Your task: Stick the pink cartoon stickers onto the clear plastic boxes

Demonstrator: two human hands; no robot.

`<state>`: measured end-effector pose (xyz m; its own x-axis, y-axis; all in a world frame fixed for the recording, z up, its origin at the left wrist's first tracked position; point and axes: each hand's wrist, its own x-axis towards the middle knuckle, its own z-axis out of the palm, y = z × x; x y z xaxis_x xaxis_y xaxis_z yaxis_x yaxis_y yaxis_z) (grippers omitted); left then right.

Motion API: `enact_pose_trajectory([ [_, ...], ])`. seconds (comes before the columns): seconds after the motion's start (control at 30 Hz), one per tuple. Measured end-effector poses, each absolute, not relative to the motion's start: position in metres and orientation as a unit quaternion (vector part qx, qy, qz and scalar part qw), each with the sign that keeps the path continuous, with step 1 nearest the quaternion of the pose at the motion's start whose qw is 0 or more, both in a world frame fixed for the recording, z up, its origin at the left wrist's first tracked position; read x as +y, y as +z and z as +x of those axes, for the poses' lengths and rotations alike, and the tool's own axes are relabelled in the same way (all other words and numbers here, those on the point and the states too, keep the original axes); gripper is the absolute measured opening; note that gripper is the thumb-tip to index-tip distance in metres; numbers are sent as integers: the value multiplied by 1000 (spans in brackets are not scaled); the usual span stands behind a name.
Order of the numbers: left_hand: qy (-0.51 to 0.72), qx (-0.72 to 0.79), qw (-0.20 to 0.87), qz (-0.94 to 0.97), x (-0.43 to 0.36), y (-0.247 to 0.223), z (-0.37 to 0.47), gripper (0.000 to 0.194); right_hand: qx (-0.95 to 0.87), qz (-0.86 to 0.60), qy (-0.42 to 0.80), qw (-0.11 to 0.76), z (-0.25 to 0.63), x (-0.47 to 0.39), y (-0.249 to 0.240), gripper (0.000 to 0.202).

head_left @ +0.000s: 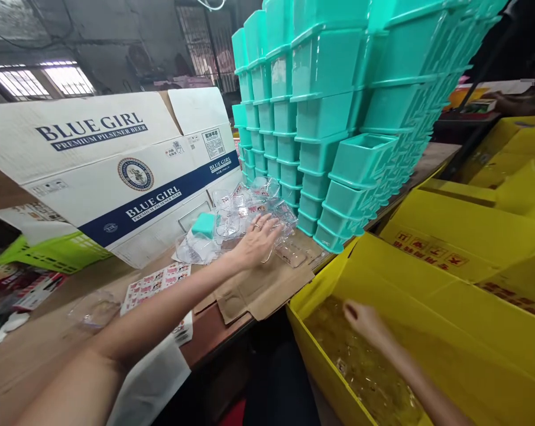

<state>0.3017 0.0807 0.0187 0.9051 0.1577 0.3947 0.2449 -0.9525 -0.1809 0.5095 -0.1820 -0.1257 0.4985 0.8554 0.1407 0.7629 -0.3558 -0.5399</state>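
Clear plastic pieces [229, 223] lie in a glossy heap under the left hand [255, 244].

We are in a workshop or small packing area: grimy grey walls, barred windows [43, 81], tall stacks of turquoise tubs [324, 65], a cardboard beer carton [134, 171], clear plastic pieces [245, 207] heaped beside sticker sheets [156, 287], and big yellow bins [409, 296] around our worktable [45, 349].
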Motion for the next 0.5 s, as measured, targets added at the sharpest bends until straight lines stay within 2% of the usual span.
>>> enact_pose_trajectory([
  [0.07, -148, -90, 143, -974, 103, 20, 303, 53, -502, -813, 48, 292, 513, -156, -95, 28],
  [0.13, -123, -84, 143, -978, 108, 21, 310, 41, -548, -779, -11, 304, 499, -118, -65, 34],
  [0.2, -120, -90, 132, -980, 103, 27, 314, 29, -603, -753, -54, 257, 475, -78, -40, 70],
  [0.23, -121, -92, 127, -980, 98, 32, 315, 26, -608, -756, -57, 237, 464, -64, -31, 79],
  [0.33, -140, -92, 103, -980, 68, 45, 316, 32, -614, -756, -59, 218, 455, -67, -16, 79],
  [0.4, -142, -75, 28, -987, 33, 42, 325, 38, -611, -763, -76, 196, 472, -110, -22, 76],
  [0.47, -72, -37, -89, -993, -12, 25, 345, 42, -569, -806, -68, 149, 501, -167, -43, 74],
  [0.5, 6, -13, -136, -991, -36, 12, 359, 43, -549, -825, -31, 130, 516, -196, -59, 74],
])
